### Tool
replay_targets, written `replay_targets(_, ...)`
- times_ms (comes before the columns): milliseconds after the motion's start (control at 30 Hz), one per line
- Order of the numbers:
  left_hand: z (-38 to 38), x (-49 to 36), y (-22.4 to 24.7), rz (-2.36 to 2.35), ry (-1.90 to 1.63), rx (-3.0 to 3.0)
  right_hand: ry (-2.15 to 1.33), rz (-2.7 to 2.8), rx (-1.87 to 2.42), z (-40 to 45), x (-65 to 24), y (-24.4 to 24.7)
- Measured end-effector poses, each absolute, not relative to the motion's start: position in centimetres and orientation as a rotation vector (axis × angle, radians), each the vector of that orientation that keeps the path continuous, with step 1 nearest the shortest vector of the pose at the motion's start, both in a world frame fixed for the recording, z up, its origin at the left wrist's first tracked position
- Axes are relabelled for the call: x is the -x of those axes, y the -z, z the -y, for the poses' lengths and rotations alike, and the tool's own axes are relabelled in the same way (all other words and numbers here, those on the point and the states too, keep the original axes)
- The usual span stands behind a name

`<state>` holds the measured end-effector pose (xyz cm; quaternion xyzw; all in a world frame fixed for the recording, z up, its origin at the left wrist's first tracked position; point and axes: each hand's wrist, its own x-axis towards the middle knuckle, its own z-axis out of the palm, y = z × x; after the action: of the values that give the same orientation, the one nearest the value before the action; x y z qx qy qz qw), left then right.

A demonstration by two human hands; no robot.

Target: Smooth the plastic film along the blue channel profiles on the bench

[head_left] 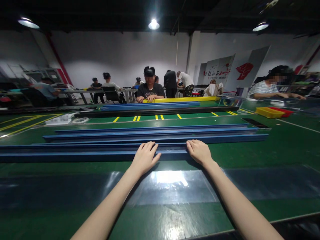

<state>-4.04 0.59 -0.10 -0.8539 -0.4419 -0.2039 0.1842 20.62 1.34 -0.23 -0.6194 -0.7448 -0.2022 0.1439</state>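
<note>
Left hand (pixel 146 156): spreading over the near rail (pixel 75 157), thumb apart, probably steadying it
Right hand (pixel 199 152): curling over its right end, maybe stopping sliding; can't tell if it's pinching
Rail: lying crosswise on the table (pixel 162 224), just beyond the plastic sheet (pixel 175 195)
Writing: banner's (pixel 218 75) showing characters, too blurry tbh

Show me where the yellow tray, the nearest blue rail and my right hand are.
Yellow tray (pixel 269 115), head view, near side wall.
Nearest blue rail (pixel 75 157), head view, left part of its front face.
Right hand (pixel 199 152), head view, back of the hand.
</note>
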Motion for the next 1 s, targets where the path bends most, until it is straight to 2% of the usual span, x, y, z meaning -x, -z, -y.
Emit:
replay_targets(333, 3.0, 1.3, -0.8, 1.095, 0.511, 2.54, 0.53, 2.221, 1.724, -1.7, -21.1, 0.5)
replay_targets(600, 3.1, 0.8, 1.0, 1.238, 0.293, 2.69, 0.486, 2.244, 1.71, -1.7, -21.4, 0.4)
replay_targets(1000, 2.4, 1.0, 1.0, 1.316, 0.32, 2.806, 0.475, 2.248, 1.717, -1.6, -21.6, 0.4)
